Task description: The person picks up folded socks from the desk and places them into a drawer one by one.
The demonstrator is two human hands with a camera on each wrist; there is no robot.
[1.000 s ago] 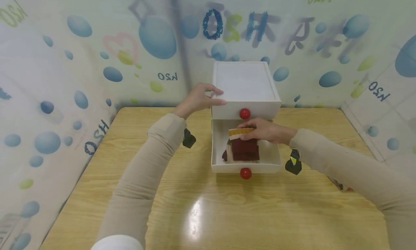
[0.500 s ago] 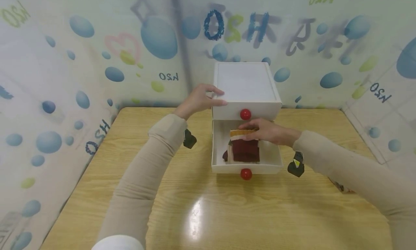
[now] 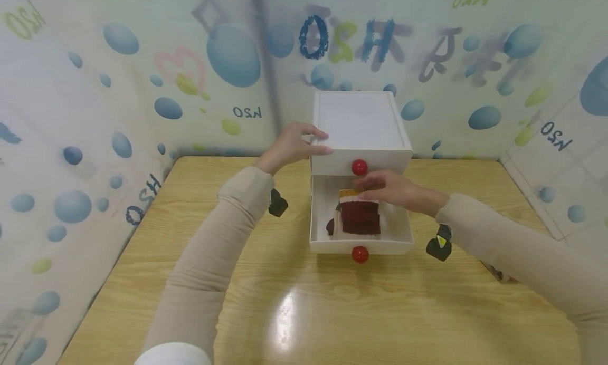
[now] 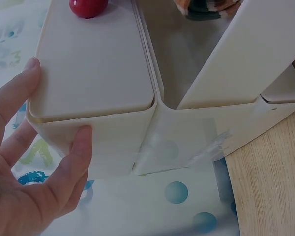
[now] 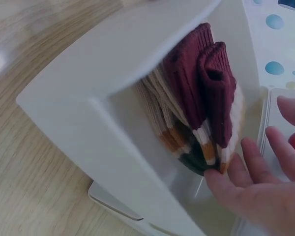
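Folded striped socks [image 5: 191,103], maroon, cream, orange and dark green, lie in the pulled-out lower drawer [image 3: 394,246] of a white two-drawer box [image 3: 361,119]. Beside their far end is my right hand [image 3: 394,190], its fingers spread and loosely bent. In the right wrist view one fingertip touches or almost touches the socks' tip; nothing is gripped. My left hand [image 3: 287,146] rests on the upper left corner of the box. In the left wrist view its fairly straight fingers [image 4: 81,147] touch the sides of that corner. The upper drawer is closed.
Round red knobs stick out from the upper drawer [image 3: 359,167] and the lower one. The box stands near the back of a wooden table [image 3: 266,280], close to a patterned wall [image 3: 228,54]. A patterned item [image 3: 496,272] shows partly behind the right forearm.
My right hand has let go of the socks and lifted slightly away to the right, fingers opening. The socks stay in the drawer. The left hand keeps its place on the box.
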